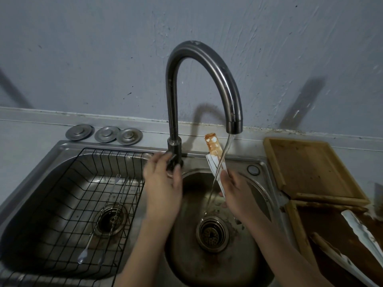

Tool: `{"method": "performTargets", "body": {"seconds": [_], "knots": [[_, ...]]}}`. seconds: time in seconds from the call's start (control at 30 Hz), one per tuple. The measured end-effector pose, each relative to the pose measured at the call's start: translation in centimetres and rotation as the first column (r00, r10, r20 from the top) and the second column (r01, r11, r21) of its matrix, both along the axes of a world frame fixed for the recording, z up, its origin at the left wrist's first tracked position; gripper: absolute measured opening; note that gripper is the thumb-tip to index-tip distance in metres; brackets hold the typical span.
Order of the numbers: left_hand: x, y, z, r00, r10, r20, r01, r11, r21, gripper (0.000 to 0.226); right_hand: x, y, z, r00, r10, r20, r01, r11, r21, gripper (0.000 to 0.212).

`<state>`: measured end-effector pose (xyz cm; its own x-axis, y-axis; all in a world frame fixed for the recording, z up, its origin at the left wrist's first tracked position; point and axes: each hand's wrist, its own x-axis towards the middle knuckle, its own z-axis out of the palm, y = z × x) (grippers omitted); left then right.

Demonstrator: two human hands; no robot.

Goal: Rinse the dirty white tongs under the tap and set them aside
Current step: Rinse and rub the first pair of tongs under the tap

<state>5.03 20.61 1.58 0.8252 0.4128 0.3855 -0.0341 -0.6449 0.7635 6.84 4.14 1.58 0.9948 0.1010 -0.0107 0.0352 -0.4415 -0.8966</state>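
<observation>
Nearest, two bare forearms reach in over a steel double sink. In the small right basin the drain sits among brown specks, and a thin stream of water falls toward it. In the larger left basin a black wire basket holds long-handled cutlery, including a fork and a spoon.

Farther in, the right hand is closed round the lower end of the white tongs. It holds them tilted up over the right basin. Their tips are smeared with orange-brown sauce and sit just left of the spout, and the water crosses their arms.

The left hand, blurred, has fingers and thumb curled round the base of the tap, between the basins.

To the right, stained wooden boards lie on the counter. Behind the left basin, three round metal plugs sit in a row. Beyond them stands a grey, scuffed wall.
</observation>
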Motion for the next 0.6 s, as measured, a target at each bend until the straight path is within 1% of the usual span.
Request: {"method": "performTargets", "body": {"seconds": [0.03, 0.07, 0.1, 0.13, 0.17, 0.2, 0.27, 0.33, 0.4, 0.43, 0.47, 0.53, 0.57, 0.6], "knots": [[-0.8, -1.1, -0.1, 0.994, -0.106, -0.04, 0.101, 0.989, -0.105, 0.023, -0.2, 0.1, -0.3, 1.0, -0.003, -0.007, 0.003, 1.0, 0.004, 0.026], [-1.5, -2.3, -0.2, 0.964, -0.238, -0.115, 0.204, 0.948, -0.244, 0.018, -0.4, 0.3, -0.7, 1.0, -0.009, -0.007, 0.009, 1.0, 0.015, 0.028], [-2.1, -3.5, -0.3, 0.913, -0.364, -0.183, 0.273, 0.88, -0.388, 0.017, -0.6, 0.5, -1.2, 1.0, -0.014, 0.008, 0.014, 0.999, 0.031, 0.031], [-2.5, -4.7, -0.5, 0.859, -0.46, -0.226, 0.304, 0.812, -0.498, 0.02, -0.7, 0.6, -1.7, 0.999, -0.019, 0.032, 0.018, 0.999, 0.043, 0.033], [-2.9, -5.6, -0.8, 0.814, -0.521, -0.256, 0.314, 0.766, -0.561, 0.024, -0.9, 0.8, -2.3, 0.998, -0.03, 0.047, 0.028, 0.998, 0.048, 0.032], [-3.2, -6.3, -1.1, 0.781, -0.56, -0.276, 0.321, 0.739, -0.593, 0.029, -1.0, 0.8, -2.9, 0.998, -0.046, 0.046, 0.043, 0.998, 0.049, 0.03], [-3.3, -6.7, -1.5, 0.745, -0.598, -0.295, 0.32, 0.708, -0.63, 0.033, -1.2, 0.5, -3.6, 0.999, -0.053, 0.006, 0.053, 0.996, 0.068, 0.026], [-2.9, -6.2, -1.6, 0.732, -0.616, -0.29, 0.324, 0.69, -0.647, 0.03, -1.4, 0.4, -4.0, 0.994, 0.003, -0.111, 0.014, 0.989, 0.15, 0.021], [-2.4, -5.2, -1.6, 0.715, -0.618, -0.328, 0.343, 0.718, -0.606, 0.026, -1.4, 0.3, -4.0, 0.962, 0.092, -0.258, -0.017, 0.96, 0.279, 0.018], [-2.2, -4.7, -1.7, 0.709, -0.607, -0.359, 0.345, 0.743, -0.574, 0.022, -1.3, 0.3, -3.9, 0.949, 0.117, -0.294, -0.024, 0.953, 0.302, 0.019], [-2.0, -4.2, -1.9, 0.707, -0.588, -0.392, 0.339, 0.769, -0.541, 0.019, -1.2, 0.4, -3.7, 0.943, 0.123, -0.309, -0.025, 0.953, 0.302, 0.023], [-1.9, -3.2, -2.4, 0.708, -0.555, -0.437, 0.338, 0.809, -0.481, 0.024, -0.6, 0.5, -3.3, 0.951, 0.088, -0.296, 0.003, 0.956, 0.294, 0.033], [-1.8, -2.8, -2.7, 0.706, -0.54, -0.458, 0.349, 0.828, -0.438, 0.025, -0.2, 0.6, -3.1, 0.962, 0.053, -0.269, 0.024, 0.961, 0.277, 0.035], [-1.8, -2.5, -2.9, 0.705, -0.521, -0.482, 0.362, 0.848, -0.387, 0.024, 0.2, 0.7, -2.8, 0.969, 0.016, -0.248, 0.05, 0.964, 0.26, 0.031]]}}
